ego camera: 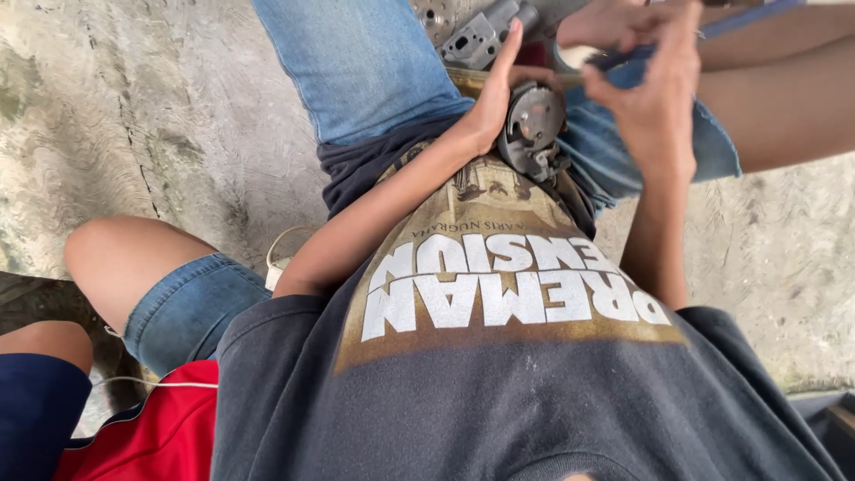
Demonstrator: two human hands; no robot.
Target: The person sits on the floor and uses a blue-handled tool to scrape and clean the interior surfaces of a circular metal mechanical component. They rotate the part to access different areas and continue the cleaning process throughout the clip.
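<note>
The left hand [495,96] is stretched forward from a bent elbow, its palm laid against the side of a round metal part [533,129] that rests in the lap, against the hem of the dark printed shirt [499,356]. The fingers are held straight and close together, pointing away from the body, with the thumb spread along the top edge of the part; the part is pressed and steadied rather than pinched. The right hand [655,98] is raised just beside the part, wrist bent, its fingers curled together near a fold of blue denim [623,151]; whether anything is pinched between them cannot be told. A grey metal casting [476,36] is seen just beyond the left fingertips. A concrete floor [151,116] lies below. Another person's bare knee [116,258] and red garment [169,428] are seen at the left.
</note>
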